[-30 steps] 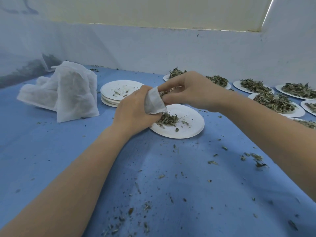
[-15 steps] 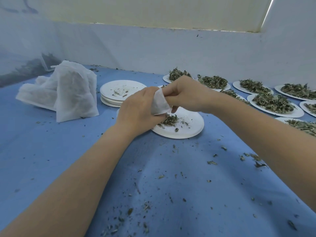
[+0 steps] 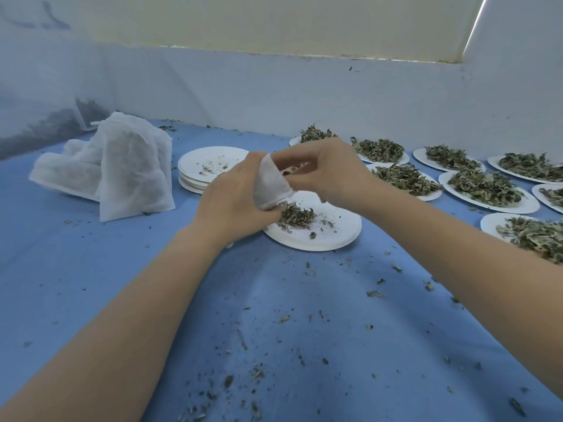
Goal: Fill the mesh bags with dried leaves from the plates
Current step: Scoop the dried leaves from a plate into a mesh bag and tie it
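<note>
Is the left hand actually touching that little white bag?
Touching. The head view shows the left hand curled around the mesh bag, which sticks up out of its grip above the plate.

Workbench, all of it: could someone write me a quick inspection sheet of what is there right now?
Surface: blue cloth-covered table, strewn with leaf crumbs.
Job's things: small mesh bag held over the near plate, which carries a small heap of dried leaves; heaped plates at right; stack of emptied plates; pile of mesh bags at left.
Clutter: loose leaf bits on the cloth.
Hands: left hand grips the small mesh bag; right hand pinches at its mouth.
Cables: nothing seen.
Surroundings: pale wall behind; translucent netting at left.
</note>
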{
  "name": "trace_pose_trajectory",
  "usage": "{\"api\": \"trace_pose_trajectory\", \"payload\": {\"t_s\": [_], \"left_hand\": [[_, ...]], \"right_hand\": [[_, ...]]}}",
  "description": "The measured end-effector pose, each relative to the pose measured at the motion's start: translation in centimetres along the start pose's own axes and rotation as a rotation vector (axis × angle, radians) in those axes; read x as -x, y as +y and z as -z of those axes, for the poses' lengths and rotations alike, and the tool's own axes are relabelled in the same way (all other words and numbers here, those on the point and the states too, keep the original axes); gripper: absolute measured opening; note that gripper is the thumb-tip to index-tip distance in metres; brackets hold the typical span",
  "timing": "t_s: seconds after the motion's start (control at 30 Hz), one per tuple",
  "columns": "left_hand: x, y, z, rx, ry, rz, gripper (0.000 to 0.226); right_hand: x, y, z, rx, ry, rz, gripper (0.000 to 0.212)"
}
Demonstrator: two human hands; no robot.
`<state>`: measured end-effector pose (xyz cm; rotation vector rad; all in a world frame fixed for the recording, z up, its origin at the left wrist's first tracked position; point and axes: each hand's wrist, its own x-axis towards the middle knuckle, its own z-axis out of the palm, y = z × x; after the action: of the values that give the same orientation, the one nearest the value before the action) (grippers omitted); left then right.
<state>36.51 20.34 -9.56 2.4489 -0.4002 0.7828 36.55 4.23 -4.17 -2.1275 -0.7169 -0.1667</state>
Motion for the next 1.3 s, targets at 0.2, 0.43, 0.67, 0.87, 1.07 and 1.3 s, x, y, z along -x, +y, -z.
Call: {"api": "trace_pose_trajectory", "payload": {"t_s": [0.2,0.43,0.67,0.87,1.07,1.3], "left_hand": [[-0.2,-1.6,0.6,0.073,0.071,0.141,0.057],[-0.1,-1.8,0.5,0.061,0.092,0.165,0.054],[-0.1,-1.7,0.2,0.057,0.07,0.143,0.053],[0.0,-1.7,0.1,0.04,0.035,0.141,0.054],[0.1,-1.7,0.2,0.021,0.022,0.129,0.053],[0.1,-1.6,0.2,-0.043,-0.049,0.102,0.057]], "right_hand": [[-0.7,1.5,0.9,0.061,0.083,-0.104,0.014],[-0.3,4.3,-2.7,0.638,-0.281,-0.239,0.048],[1.0,4.4,-1.5,0.588,-0.251,-0.085,0.037],[0.9,3.3,-1.2,0.711,-0.4,-0.248,0.053],[2.2,3.2,-2.6,0.622,-0.194,-0.068,0.029],[1.8,2.4,-0.3,0.372,0.0,-0.18,0.013]]}}
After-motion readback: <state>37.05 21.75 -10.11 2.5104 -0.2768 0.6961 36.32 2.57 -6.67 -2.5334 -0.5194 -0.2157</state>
